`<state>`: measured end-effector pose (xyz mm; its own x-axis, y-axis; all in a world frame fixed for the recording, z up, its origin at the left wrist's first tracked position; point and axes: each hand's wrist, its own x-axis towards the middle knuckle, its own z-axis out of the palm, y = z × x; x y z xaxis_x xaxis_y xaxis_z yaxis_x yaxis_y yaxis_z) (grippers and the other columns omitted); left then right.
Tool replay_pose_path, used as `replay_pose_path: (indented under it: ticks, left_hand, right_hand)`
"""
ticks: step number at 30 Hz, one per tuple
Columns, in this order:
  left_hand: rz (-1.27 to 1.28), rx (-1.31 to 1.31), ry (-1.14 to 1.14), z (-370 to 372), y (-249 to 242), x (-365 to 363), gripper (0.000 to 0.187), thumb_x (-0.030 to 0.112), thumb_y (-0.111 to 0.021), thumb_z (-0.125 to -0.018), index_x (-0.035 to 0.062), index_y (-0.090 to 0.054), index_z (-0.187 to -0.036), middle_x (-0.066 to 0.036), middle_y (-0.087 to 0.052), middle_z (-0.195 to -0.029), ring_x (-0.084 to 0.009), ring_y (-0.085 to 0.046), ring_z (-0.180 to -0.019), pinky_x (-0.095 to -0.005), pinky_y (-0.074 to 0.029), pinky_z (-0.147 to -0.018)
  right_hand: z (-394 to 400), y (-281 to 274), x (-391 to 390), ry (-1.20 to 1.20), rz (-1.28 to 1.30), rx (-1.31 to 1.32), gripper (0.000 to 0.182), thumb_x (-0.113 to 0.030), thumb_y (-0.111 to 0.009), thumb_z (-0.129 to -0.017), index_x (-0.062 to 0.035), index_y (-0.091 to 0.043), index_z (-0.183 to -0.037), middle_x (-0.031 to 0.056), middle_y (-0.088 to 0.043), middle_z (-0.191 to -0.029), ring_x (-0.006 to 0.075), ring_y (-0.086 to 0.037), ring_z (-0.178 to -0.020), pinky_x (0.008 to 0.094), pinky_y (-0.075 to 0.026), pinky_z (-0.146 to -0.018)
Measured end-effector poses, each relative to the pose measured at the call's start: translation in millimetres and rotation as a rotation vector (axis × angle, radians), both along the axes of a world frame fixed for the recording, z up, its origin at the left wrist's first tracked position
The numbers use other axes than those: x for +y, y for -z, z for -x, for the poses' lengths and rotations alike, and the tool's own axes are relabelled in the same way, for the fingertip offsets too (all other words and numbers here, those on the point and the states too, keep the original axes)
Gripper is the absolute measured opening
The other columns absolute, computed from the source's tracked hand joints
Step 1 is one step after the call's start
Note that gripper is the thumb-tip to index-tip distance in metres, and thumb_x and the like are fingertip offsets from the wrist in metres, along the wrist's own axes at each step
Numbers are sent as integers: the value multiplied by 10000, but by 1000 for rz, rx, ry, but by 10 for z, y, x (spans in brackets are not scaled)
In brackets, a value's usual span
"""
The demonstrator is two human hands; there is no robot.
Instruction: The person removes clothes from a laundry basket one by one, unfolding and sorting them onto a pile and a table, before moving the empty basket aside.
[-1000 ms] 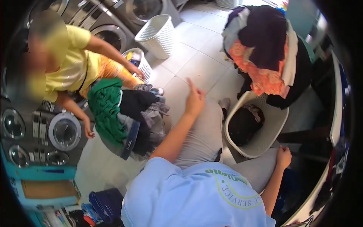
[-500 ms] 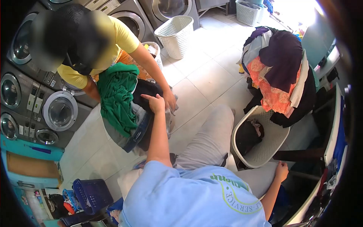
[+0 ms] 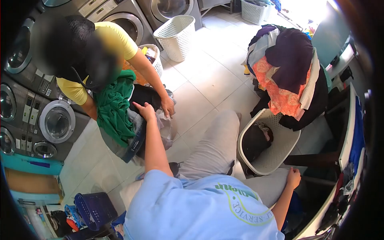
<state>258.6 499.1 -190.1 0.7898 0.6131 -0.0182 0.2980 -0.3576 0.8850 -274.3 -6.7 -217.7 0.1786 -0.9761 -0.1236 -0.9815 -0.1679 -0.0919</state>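
Observation:
My left hand [image 3: 146, 111] reaches out over a bundle of laundry, its fingers partly spread at the black cloth [image 3: 143, 95] and holding nothing visible. Green cloth [image 3: 116, 108] and dark denim [image 3: 137, 141] are in the same bundle, which a co-worker in a yellow top [image 3: 122, 38] holds from both sides. Beside my right leg, my right hand [image 3: 294, 178] rests with its fingers curled and nothing visible in them. Close to it, a white basket [image 3: 285, 150] has dark clothes [image 3: 256, 142] inside.
A tall heap of clothes [image 3: 290, 68] rises behind the white basket. Another white basket [image 3: 176, 38] stands on the tiled floor near front-loading machines [image 3: 57, 121]. At the lower left is a dark blue basket [image 3: 96, 210]; a dark table-like frame [image 3: 316, 161] is at the right.
The view has shifted, so most things appear further left. My left hand has drawn slightly left and down over the bundle, its pointing finger less stretched out. My right hand stays beside my leg.

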Motion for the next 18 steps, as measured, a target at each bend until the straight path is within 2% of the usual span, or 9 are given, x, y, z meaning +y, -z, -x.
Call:
replay_pose_path:
  ticks: [2,4,7,8,11,12,15,16,18]
  left_hand:
    - [-103,-95,-22,-220,400,136,787,56,-512,-864,109,-37,-1490,-298,-435,-1343,-428,-513,-1158,-434,-428,-971]
    - [-265,-183,-8,-145,416,121,820,57,-543,-844,118,-43,-1491,-301,-410,-1363,-427,-494,-1182,-431,-415,-990]
    - [-150,-121,29,-54,262,60,839,64,-561,-831,106,-42,-1489,-310,-362,-1393,-428,-467,-1210,-424,-397,-1011]
    - [-98,-73,52,8,136,21,836,72,-570,-829,88,-53,-1486,-327,-311,-1413,-422,-426,-1249,-415,-367,-1040]
    - [-360,-363,75,-214,573,223,838,75,-545,-761,-24,-92,-1459,-336,-264,-1433,-434,-330,-1314,-419,-303,-1089]
    - [-337,-354,75,-202,519,190,844,82,-558,-762,-17,-95,-1460,-330,-260,-1438,-438,-338,-1306,-423,-305,-1087]
    - [-240,-291,94,-37,335,66,862,102,-597,-766,3,-102,-1465,-312,-247,-1452,-453,-361,-1282,-437,-312,-1083]
    - [-249,-262,87,-149,496,151,862,94,-615,-777,8,-103,-1465,-304,-241,-1459,-459,-359,-1281,-446,-314,-1078]
    - [-199,-197,89,-125,512,25,870,116,-603,-793,41,-63,-1471,-318,-329,-1375,-455,-438,-1185,-468,-374,-985]
  right_hand:
    - [-23,41,-28,24,-3,4,355,-406,-565,-851,-90,-667,-977,134,-655,-1039,362,-594,-971,451,-483,-811]
    - [-39,-28,20,36,-8,-3,356,-406,-565,-851,-89,-669,-976,136,-656,-1038,362,-593,-972,451,-482,-816]
    - [31,-22,51,43,33,-37,349,-399,-578,-842,-84,-672,-959,153,-664,-1001,367,-611,-946,456,-487,-802]
    - [48,3,63,35,78,-65,342,-393,-590,-832,-80,-675,-942,169,-672,-965,372,-628,-919,460,-494,-783]
    - [52,-89,130,56,75,-97,332,-384,-599,-827,-83,-680,-940,168,-674,-952,368,-629,-918,460,-495,-784]
    - [26,-192,176,101,46,-124,328,-369,-607,-829,-68,-687,-933,155,-667,-976,357,-598,-963,464,-480,-820]
    - [65,-229,184,50,78,-115,324,-356,-612,-824,-63,-688,-939,149,-665,-955,348,-597,-954,465,-481,-804]
    - [82,-212,167,97,104,-142,324,-356,-612,-824,-63,-688,-939,149,-665,-955,348,-597,-954,465,-481,-804]
    - [88,-154,150,92,87,-125,317,-351,-619,-818,-63,-686,-934,132,-654,-979,329,-578,-988,462,-463,-830]
